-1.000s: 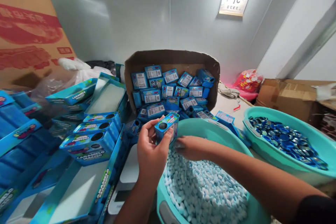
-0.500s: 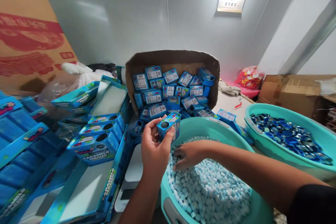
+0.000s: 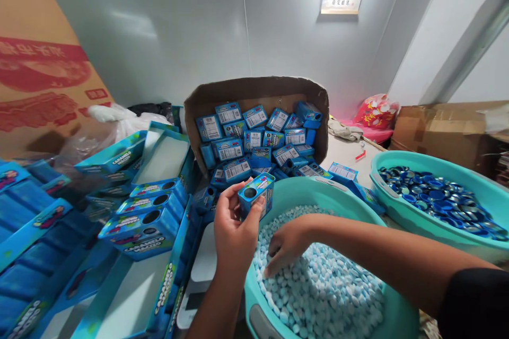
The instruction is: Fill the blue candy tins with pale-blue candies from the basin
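Upright in my left hand is a small blue candy tin, its top showing a dark round opening. Thumb and fingers are closed around its sides, beside the rim of a teal basin. Small pale blue and white candies fill the basin's bottom. My right hand reaches down into them, its fingers curled around some candies and its fingertips partly buried. Similar tins lie jumbled in a tipped cardboard box behind the basin.
Blue display trays, some holding tins, crowd the left side. A white scale stands between them and the basin. Another teal basin at right contains blue round lids. Brown cartons stand behind it.
My right hand has shifted slightly and its fingers look more curled among the candies. My left hand keeps the tin in nearly the same place. The camera view has turned a little.
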Demonstrator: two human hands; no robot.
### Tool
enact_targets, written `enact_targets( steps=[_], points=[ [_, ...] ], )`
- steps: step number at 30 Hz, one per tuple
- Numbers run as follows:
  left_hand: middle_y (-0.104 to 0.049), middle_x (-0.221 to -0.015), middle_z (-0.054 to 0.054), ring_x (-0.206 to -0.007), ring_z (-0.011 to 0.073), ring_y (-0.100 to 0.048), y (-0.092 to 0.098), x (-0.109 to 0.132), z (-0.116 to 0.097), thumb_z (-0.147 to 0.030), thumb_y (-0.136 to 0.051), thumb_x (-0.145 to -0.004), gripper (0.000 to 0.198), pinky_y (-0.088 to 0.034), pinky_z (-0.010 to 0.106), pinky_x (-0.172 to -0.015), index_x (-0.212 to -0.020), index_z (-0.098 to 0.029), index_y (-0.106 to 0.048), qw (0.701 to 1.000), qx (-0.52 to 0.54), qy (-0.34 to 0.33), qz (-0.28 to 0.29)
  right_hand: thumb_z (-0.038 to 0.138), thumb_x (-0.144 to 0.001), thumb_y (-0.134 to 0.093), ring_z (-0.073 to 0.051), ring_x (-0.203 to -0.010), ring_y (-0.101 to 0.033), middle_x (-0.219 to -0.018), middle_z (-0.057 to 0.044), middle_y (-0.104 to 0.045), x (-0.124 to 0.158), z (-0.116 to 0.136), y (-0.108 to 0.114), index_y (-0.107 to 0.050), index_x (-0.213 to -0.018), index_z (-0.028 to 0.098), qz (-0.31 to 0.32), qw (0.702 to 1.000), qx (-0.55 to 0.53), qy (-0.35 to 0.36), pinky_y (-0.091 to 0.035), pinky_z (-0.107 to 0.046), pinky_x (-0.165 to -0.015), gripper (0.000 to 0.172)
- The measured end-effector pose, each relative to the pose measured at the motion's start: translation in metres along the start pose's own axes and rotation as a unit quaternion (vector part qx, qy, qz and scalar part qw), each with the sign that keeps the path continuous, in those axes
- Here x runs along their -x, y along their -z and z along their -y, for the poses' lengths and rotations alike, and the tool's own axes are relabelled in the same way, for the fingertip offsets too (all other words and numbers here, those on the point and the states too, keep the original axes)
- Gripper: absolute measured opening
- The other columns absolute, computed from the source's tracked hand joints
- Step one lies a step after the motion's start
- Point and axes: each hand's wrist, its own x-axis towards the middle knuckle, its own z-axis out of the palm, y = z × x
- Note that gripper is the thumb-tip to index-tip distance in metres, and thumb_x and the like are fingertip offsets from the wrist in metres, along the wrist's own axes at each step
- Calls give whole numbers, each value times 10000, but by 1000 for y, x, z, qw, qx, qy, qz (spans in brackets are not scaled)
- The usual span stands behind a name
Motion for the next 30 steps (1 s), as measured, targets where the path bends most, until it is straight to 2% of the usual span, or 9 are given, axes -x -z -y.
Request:
enact_targets(
  steps=[4,6,11,16,20,23,26,28,30],
  points=[
    [-652,-1247,79,-1057,198,-667,-1,-1,2,-298,-767,-764,440,-570,282,-850,-1138,-215,-551,1000,1,-1,1,621,-717,-687,-170,-683,-618,-674,7,-636,1,9,9,-663,-642,195,152,986,-8,-68,-477,-276,-666,433],
    [-657,-1234,74,-1057,191,-666,-1,-1,2,-300,-765,-766,434,-568,273,-853,-1137,-217,-556,1000,-2,-3,2,678,-721,-651,-204,-794,-643,-730,-6,-650,1,12,12,-664,-695,191,204,974,-17,-92,-493,-298,-733,488],
    [-659,-1226,73,-1062,187,-663,0,-1,3,-301,-763,-769,431,-559,273,-871,-1137,-216,-557,1000,-4,-4,5,740,-638,-665,-276,-937,-616,-782,-20,-632,-3,7,8,-695,-730,210,208,974,32,-84,-481,-374,-833,538],
    [-653,-1245,80,-1055,192,-665,-1,2,0,-291,-765,-761,441,-560,273,-844,-1140,-213,-554,1000,5,6,10,694,-470,-780,-213,-758,-608,-675,1,-617,-6,6,-3,-693,-590,217,226,966,-25,-122,-482,-309,-686,499],
    [-656,-1241,78,-1059,193,-661,-3,3,-3,-277,-760,-757,431,-548,281,-859,-1130,-212,-555,1000,4,12,6,593,-343,-866,-195,-649,-599,-602,11,-606,-8,1,-9,-704,-552,224,226,965,-56,-118,-478,-295,-612,454],
    [-661,-1230,80,-1076,198,-655,-4,3,-3,-271,-764,-749,428,-536,290,-889,-1117,-205,-557,1000,4,9,2,480,-217,-914,-206,-647,-614,-588,19,-599,-11,-3,-11,-723,-583,233,224,966,-61,-116,-494,-307,-639,481],
    [-653,-1248,86,-1076,200,-656,-4,2,-2,-275,-762,-752,441,-543,287,-872,-1135,-207,-553,1000,4,7,4,469,-155,-913,-248,-721,-633,-606,15,-600,-13,-1,-10,-705,-578,228,218,970,-24,-104,-502,-359,-740,529],
    [-652,-1250,84,-1070,198,-658,-3,2,-2,-281,-760,-758,443,-547,283,-862,-1143,-211,-552,1000,-3,7,9,433,-131,-914,-260,-741,-633,-595,18,-593,-13,2,-10,-651,-524,219,212,973,9,-94,-498,-376,-782,520],
    [-656,-1244,82,-1062,198,-662,-2,3,-2,-284,-760,-760,438,-551,281,-853,-1140,-211,-554,1000,-9,8,8,395,-107,-910,-235,-673,-625,-562,33,-586,-13,5,-10,-621,-491,214,151,985,27,-74,-510,-358,-746,514]
  ],
)
